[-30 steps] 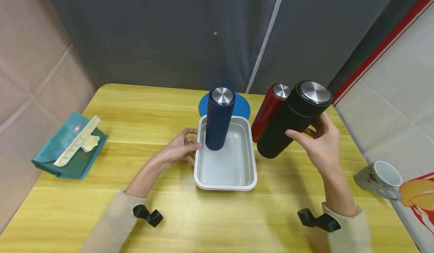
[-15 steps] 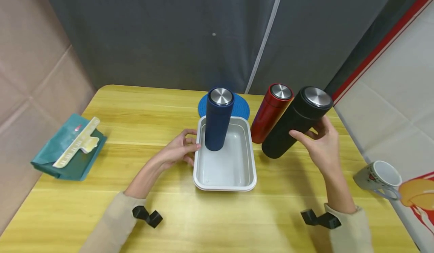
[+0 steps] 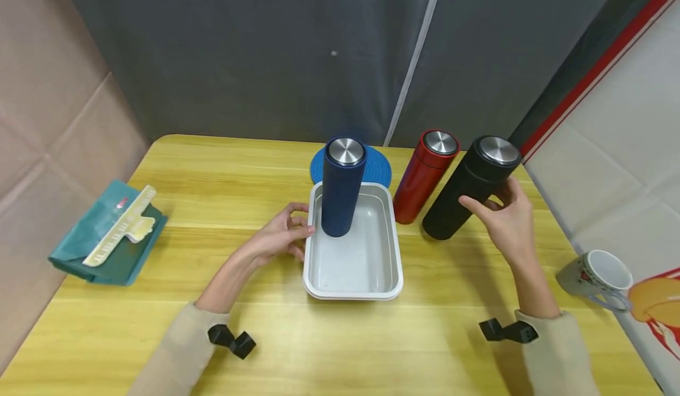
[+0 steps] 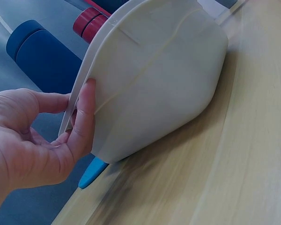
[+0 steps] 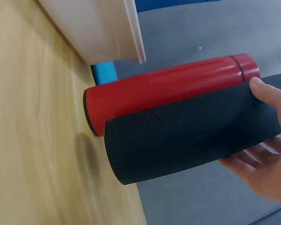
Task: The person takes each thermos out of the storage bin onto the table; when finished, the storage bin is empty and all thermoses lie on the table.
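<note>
My left hand (image 3: 281,232) pinches the left rim of a white rectangular tub (image 3: 355,272), thumb on the rim and fingers against the outer wall in the left wrist view. Inside the tub, toward its far left, a dark blue thermos (image 3: 342,198) stands upright. With my right hand (image 3: 507,219) I grip a black thermos (image 3: 457,201) from its right side, thumb in front. In the right wrist view, a small gap shows between the base of the black thermos (image 5: 187,131) and its shadow on the table. A red thermos (image 3: 419,186) stands between tub and black thermos.
Behind the tub lies a round blue mat (image 3: 378,169), partly hidden. A patterned mug (image 3: 592,278) sits at the table's right edge. At the left is a teal pouch (image 3: 108,234) with a cream clip (image 3: 122,228). A grey curtain (image 3: 255,59) hangs behind the table.
My right hand has moved the black thermos right and lower, away from the red thermos, which now shows fully. My left hand and the tub have stayed in place.
</note>
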Tool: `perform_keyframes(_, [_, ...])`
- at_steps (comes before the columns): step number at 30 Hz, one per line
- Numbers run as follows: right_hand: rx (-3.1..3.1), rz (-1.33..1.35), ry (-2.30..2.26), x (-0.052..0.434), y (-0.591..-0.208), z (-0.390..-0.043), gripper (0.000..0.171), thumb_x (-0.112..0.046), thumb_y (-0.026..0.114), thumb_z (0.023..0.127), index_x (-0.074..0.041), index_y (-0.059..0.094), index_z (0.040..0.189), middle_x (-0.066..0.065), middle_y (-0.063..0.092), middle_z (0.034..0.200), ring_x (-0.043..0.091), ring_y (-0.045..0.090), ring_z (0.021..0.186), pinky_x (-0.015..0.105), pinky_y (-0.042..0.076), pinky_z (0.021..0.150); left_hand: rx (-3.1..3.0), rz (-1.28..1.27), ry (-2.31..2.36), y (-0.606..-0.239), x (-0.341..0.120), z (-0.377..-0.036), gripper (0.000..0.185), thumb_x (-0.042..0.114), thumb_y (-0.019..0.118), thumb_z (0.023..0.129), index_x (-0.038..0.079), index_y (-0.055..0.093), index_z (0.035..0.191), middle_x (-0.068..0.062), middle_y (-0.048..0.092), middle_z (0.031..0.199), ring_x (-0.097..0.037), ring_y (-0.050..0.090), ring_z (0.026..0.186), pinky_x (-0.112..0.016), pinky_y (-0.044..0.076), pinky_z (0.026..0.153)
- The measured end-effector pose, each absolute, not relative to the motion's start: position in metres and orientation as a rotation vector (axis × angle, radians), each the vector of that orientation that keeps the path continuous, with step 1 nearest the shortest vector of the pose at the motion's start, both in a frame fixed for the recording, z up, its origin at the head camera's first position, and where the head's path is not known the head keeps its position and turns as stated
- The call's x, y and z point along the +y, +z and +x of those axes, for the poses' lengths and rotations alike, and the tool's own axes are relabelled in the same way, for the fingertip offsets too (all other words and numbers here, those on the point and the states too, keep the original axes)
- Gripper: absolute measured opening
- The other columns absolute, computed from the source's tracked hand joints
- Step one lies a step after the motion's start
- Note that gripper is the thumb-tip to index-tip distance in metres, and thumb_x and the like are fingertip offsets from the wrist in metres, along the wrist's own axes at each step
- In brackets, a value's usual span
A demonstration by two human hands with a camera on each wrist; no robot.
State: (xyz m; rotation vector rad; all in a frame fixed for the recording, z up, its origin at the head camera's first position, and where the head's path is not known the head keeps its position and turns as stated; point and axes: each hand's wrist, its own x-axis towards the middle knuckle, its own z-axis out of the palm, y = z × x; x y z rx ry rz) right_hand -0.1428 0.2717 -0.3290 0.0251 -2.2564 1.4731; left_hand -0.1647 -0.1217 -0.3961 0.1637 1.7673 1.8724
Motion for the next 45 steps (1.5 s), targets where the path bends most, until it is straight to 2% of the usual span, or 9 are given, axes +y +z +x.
perform_keyframes(12, [-2.325, -0.120, 1.454, 0.276, -0.336, -0.168, 0.063, -0.015, 0.080, 0.079, -0.011, 0.050, 0.134, -0.004, 0.054, 0.116, 0.011, 0.054, 0.101, 0.013, 0.049, 0.079, 1.755, 0.134, 1.898, -0.402, -0.122, -0.161, 0.057, 0.004, 0.058, 0.095, 0.007, 0.023, 0.141, -0.030, 0.049, 0.117, -0.026, 0.061, 0.072, -0.033, 0.057, 0.055])
perform_keyframes(26, [-2.293, -0.113, 1.490, 0.282, -0.350, -0.182, 0.058, -0.014, 0.080, 0.079, -0.009, 0.051, 0.130, -0.005, 0.054, 0.112, 0.010, 0.055, 0.098, 0.013, 0.049, 0.078, 1.741, 0.169, 1.897, -0.403, -0.120, -0.162, 0.059, 0.005, 0.059, 0.095, 0.007, 0.023, 0.141, -0.028, 0.051, 0.115, -0.026, 0.062, 0.075, -0.033, 0.057, 0.055])
perform_keyframes(34, [-2.292, -0.089, 1.483, 0.279, -0.351, -0.184, 0.062, -0.012, 0.080, 0.078, -0.009, 0.050, 0.132, -0.005, 0.053, 0.113, 0.011, 0.053, 0.099, 0.013, 0.049, 0.078, 1.746, 0.168, 1.895, -0.400, -0.120, -0.162, 0.057, 0.004, 0.057, 0.096, 0.008, 0.023, 0.141, -0.023, 0.052, 0.110, -0.025, 0.061, 0.074, -0.033, 0.057, 0.055])
perform_keyframes(45, [-2.273, -0.066, 1.500, 0.279, -0.353, -0.183, 0.060, -0.012, 0.080, 0.079, -0.009, 0.050, 0.130, -0.004, 0.054, 0.113, 0.011, 0.054, 0.099, 0.013, 0.050, 0.078, 1.759, 0.166, 1.886, -0.399, -0.121, -0.164, 0.057, 0.003, 0.056, 0.096, 0.008, 0.023, 0.142, -0.031, 0.049, 0.116, -0.026, 0.062, 0.072, -0.033, 0.057, 0.054])
